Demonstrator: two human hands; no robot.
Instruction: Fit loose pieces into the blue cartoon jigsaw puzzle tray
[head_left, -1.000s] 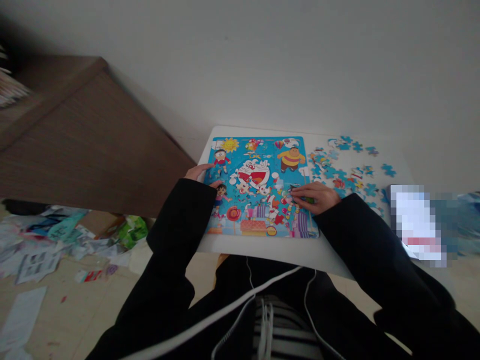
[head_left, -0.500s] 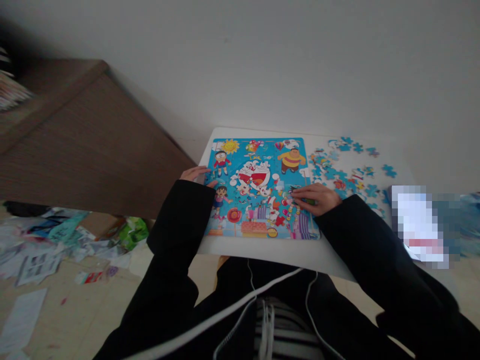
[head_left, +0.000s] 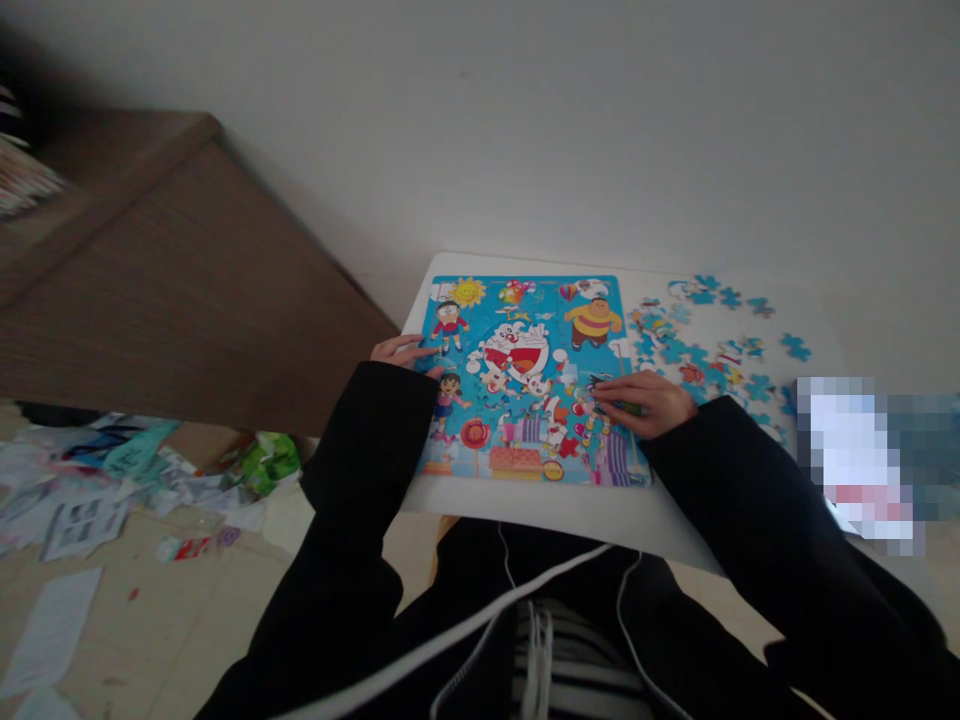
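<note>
Head view: jigsaw puzzle (head_left: 525, 380) flat on white desk (head_left: 525, 500), left hand (head_left: 401, 352) resting open-fingered on its left edge, right hand (head_left: 646, 400) pinching a puzzle piece (head_left: 611, 392) at its right side. Risk judged: forced piece lifting neighbours, or right sleeve sweeping loose pieces (head_left: 705, 340) off the desk.

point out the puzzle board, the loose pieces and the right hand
puzzle board (head_left: 517, 350), head view, on the white cartoon figure at its middle
loose pieces (head_left: 679, 350), head view, on a blue piece in the scatter
right hand (head_left: 645, 400), head view, on its back
</note>
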